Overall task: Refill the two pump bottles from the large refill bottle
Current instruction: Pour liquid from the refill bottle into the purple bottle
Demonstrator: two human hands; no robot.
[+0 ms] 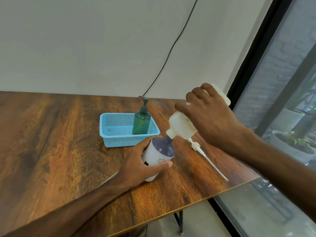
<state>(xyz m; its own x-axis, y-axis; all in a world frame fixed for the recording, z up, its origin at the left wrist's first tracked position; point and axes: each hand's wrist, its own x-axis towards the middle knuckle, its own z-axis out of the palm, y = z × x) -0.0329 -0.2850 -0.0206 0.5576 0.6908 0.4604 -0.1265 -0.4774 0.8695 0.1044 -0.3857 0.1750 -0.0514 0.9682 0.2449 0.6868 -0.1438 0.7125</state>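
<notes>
Nearest you, your left hand (136, 161) curls its fingers and thumb round the white pump bottle (160, 151) with the purple shoulder, steadying it on the table (68, 151). Its pump (198, 147) is off and lies on the table just to the right, with the tube pointing toward you. Beyond that, your right hand (210, 117) grips the large refill bottle (181, 124) with curled fingers, tipped mouth-down at the open neck. The first refill looks under way, though I cannot tell whether liquid is flowing. Farther off, the green pump bottle (141, 124) stands in the blue basket (119, 142) with its pump on, seemingly not yet refilled.
</notes>
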